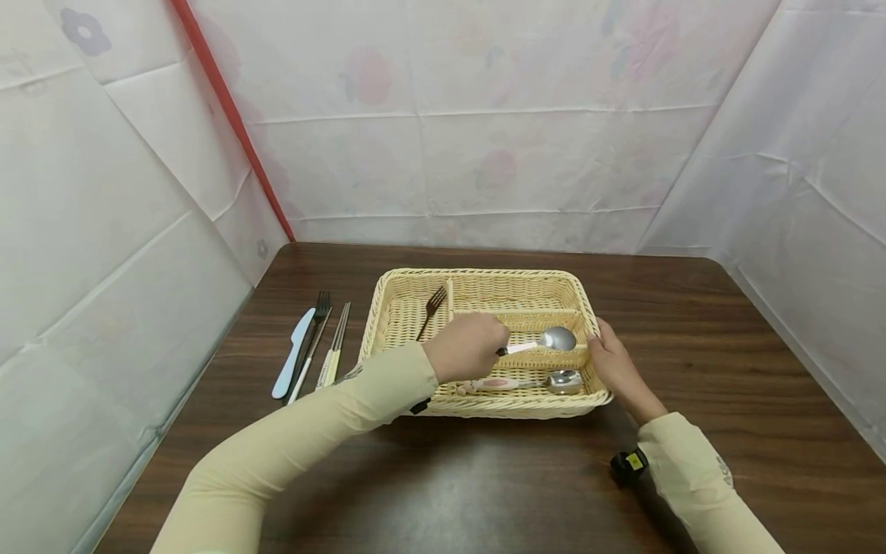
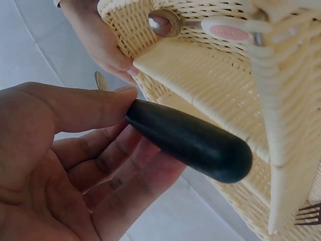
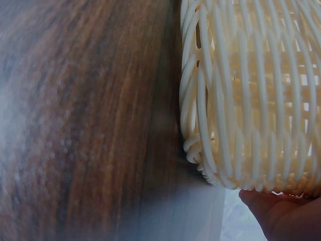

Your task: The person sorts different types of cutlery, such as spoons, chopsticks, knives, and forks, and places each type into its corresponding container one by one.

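My left hand (image 1: 469,345) pinches a spoon (image 1: 557,338) by its handle, over the wicker basket (image 1: 484,412). The spoon's bowl points right, above the middle compartment. In the left wrist view, the rounded black handle (image 2: 190,143) lies between thumb and fingers. My right hand (image 1: 616,368) holds the basket's right end, with the thumb at the rim. In the front compartment lies another spoon (image 1: 564,382) with a white and pink handle. A dark fork (image 1: 434,302) leans in the left compartment, partly hidden by my left hand.
Left of the basket, a light blue knife (image 1: 294,354), a black fork (image 1: 321,306) and pale-handled chopsticks (image 1: 335,350) lie on the dark wooden table (image 1: 692,331). My left sleeve hides some of their lower ends. White cloth walls (image 1: 443,169) enclose the table's back and sides.
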`<act>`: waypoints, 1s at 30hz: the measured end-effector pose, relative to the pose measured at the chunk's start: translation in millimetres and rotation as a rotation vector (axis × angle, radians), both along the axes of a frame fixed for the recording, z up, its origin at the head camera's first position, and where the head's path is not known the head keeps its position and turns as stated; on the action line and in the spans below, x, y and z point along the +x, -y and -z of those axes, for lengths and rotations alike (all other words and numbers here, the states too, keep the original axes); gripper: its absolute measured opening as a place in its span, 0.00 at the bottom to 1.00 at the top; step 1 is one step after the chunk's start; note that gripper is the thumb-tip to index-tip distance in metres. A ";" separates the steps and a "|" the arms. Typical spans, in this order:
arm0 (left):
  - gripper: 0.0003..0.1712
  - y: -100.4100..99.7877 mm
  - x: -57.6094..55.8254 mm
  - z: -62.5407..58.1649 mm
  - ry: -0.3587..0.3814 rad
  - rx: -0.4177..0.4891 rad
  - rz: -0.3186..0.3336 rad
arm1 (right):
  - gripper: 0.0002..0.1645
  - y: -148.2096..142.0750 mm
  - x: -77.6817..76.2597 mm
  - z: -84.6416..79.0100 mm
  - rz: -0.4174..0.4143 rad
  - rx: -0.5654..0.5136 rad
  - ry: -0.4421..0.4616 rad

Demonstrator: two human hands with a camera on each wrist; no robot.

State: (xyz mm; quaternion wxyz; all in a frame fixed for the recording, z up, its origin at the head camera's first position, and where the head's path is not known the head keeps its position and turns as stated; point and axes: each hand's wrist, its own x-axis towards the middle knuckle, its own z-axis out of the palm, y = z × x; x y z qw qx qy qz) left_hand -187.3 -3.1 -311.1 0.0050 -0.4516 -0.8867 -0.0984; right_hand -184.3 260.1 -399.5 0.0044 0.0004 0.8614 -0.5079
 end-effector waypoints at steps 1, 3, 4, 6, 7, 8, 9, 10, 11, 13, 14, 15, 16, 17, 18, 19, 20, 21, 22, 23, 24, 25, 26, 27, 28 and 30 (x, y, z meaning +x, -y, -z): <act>0.19 -1.5 0.2 0.4 0.005 0.000 0.003 | 0.29 0.1 0.0 -0.2 0.000 -0.002 0.000; 0.21 -4.2 0.1 1.4 0.015 -0.006 0.005 | 0.29 0.4 0.2 -0.4 0.000 -0.010 0.001; 0.21 -5.4 -0.1 1.8 0.020 -0.013 0.005 | 0.29 0.6 0.3 -0.3 -0.001 -0.011 0.000; 0.22 -7.4 -1.4 3.7 0.023 -0.026 0.004 | 0.29 1.1 0.2 0.0 -0.004 -0.014 -0.003; 0.22 -8.3 -2.2 4.9 0.024 -0.031 0.005 | 0.29 1.2 0.3 0.4 -0.004 -0.015 -0.003; 0.21 -9.3 -3.1 6.1 0.022 -0.040 0.005 | 0.29 1.3 0.2 0.8 -0.005 -0.016 -0.004; 0.20 -10.1 -3.7 7.1 0.021 -0.047 0.007 | 0.29 1.4 0.2 0.9 -0.004 -0.017 -0.003; 0.18 -11.0 -4.5 8.3 0.020 -0.052 0.008 | 0.29 1.4 0.1 1.2 -0.005 -0.016 -0.004; 0.16 -11.7 -4.9 9.1 0.022 -0.057 0.010 | 0.29 1.4 0.0 1.3 -0.004 -0.015 -0.004; 0.13 -13.3 -5.2 10.4 0.025 -0.066 0.016 | 0.29 1.3 -0.1 1.4 -0.003 -0.017 -0.001; 0.12 -14.2 -5.2 10.8 0.027 -0.072 0.017 | 0.29 1.2 -0.1 1.4 -0.003 -0.017 -0.001; 0.12 -15.1 -5.0 10.9 0.031 -0.074 0.019 | 0.29 1.2 -0.1 1.2 -0.002 -0.015 -0.001; 0.11 -15.9 -5.0 11.1 0.032 -0.077 0.018 | 0.29 1.1 -0.2 1.2 -0.002 -0.014 -0.003; 0.12 -16.9 -4.9 11.3 0.034 -0.085 0.018 | 0.29 1.1 -0.3 1.1 -0.001 -0.010 -0.004; 0.12 -17.9 -4.9 11.3 0.032 -0.092 0.017 | 0.29 0.9 -0.4 1.1 -0.001 -0.009 -0.005; 0.13 -18.9 -5.1 11.5 0.037 -0.101 0.016 | 0.29 0.6 -0.5 1.4 -0.002 -0.009 -0.007; 0.14 -19.9 -5.0 11.5 0.044 -0.108 0.011 | 0.29 0.6 -0.5 1.4 -0.002 -0.009 -0.009; 0.15 -20.8 -5.1 11.4 0.044 -0.116 0.011 | 0.29 0.5 -0.6 1.5 -0.003 -0.012 -0.010; 0.15 -21.7 -5.1 11.6 0.044 -0.126 0.012 | 0.29 0.6 -0.7 1.7 -0.005 -0.014 -0.010; 0.16 -22.4 -5.1 11.5 0.045 -0.135 0.012 | 0.29 0.7 -0.6 1.6 -0.008 -0.016 -0.010; 0.16 -22.9 -5.0 11.4 0.044 -0.140 0.012 | 0.29 0.8 -0.6 1.7 -0.009 -0.021 -0.010; 0.15 -23.5 -5.2 11.6 0.046 -0.145 0.013 | 0.29 1.1 -0.5 1.5 -0.010 -0.025 -0.007; 0.15 -23.8 -5.1 11.9 0.044 -0.148 0.013 | 0.29 1.2 -0.4 1.4 -0.010 -0.028 -0.005; 0.15 -24.1 -5.1 12.0 0.044 -0.150 0.015 | 0.29 1.4 -0.3 1.3 -0.011 -0.030 -0.004; 0.15 -24.4 -5.2 12.5 0.050 -0.153 0.013 | 0.29 1.4 -0.2 1.2 -0.009 -0.028 -0.004; 0.15 -24.9 -5.3 13.6 0.062 -0.151 0.011 | 0.29 1.2 0.0 1.0 -0.004 -0.025 -0.004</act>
